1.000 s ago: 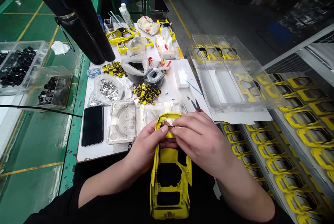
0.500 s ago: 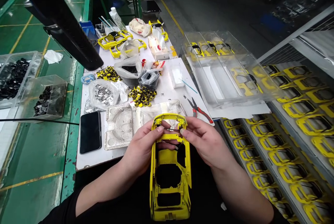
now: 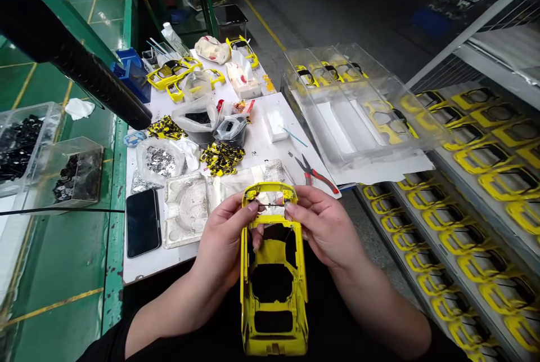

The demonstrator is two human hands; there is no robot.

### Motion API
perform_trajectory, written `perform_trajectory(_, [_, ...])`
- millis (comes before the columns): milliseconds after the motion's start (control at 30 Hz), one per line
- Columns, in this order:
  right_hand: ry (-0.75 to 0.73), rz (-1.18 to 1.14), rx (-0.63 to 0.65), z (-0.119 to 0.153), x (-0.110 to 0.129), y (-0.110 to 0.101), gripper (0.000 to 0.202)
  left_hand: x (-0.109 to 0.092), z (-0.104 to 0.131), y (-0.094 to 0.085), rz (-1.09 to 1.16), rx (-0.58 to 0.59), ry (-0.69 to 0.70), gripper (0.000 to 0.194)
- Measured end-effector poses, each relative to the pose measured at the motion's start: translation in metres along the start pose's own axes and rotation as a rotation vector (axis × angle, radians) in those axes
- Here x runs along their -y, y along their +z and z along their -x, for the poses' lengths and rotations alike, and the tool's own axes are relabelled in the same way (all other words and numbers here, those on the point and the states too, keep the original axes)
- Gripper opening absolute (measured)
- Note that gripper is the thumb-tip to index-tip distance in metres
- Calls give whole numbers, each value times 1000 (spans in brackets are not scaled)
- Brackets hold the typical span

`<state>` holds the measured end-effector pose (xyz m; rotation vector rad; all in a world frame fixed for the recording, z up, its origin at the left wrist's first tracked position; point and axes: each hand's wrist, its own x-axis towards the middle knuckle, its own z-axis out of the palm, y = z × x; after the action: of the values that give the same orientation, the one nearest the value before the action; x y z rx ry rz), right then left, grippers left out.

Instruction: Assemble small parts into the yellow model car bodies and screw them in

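A yellow plastic toy car body shell (image 3: 274, 263) is held upright in front of me, its hollow inner side with several cut-outs facing the camera. My left hand (image 3: 225, 232) grips its upper left edge, with the thumb on the inside and a fingertip showing through an opening. On the opposite edge, my right hand (image 3: 323, 227) is closed round the upper right corner. A thin dark rod (image 3: 270, 205) spans the top opening, and both thumbs press near its ends. Fingers behind the shell are partly hidden. Beyond it lies a dirty white foam mould (image 3: 188, 210).
A phone (image 3: 143, 221) lies at the left of the table. Red-handled pliers (image 3: 316, 175) are at the right. Small yellow-black parts (image 3: 223, 157) and bags of parts sit behind. A clear divided tray (image 3: 337, 131) and racks of yellow shells (image 3: 481, 159) stand right.
Fingers that showed behind the top opening have withdrawn, and the thin rod now shows more plainly between the thumbs. The head view has shifted slightly; both hands still hold the shell.
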<state>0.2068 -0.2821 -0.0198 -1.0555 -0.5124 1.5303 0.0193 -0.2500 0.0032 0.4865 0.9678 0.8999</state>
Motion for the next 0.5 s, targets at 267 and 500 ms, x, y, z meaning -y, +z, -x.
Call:
perform_trajectory(267, [3, -15, -79, 2, -7, 0, 47, 4, -1, 1, -51, -33, 26, 32])
perform_trajectory(500, [28, -7, -120, 3, -8, 0, 49, 6, -5, 5, -69, -62, 17, 40])
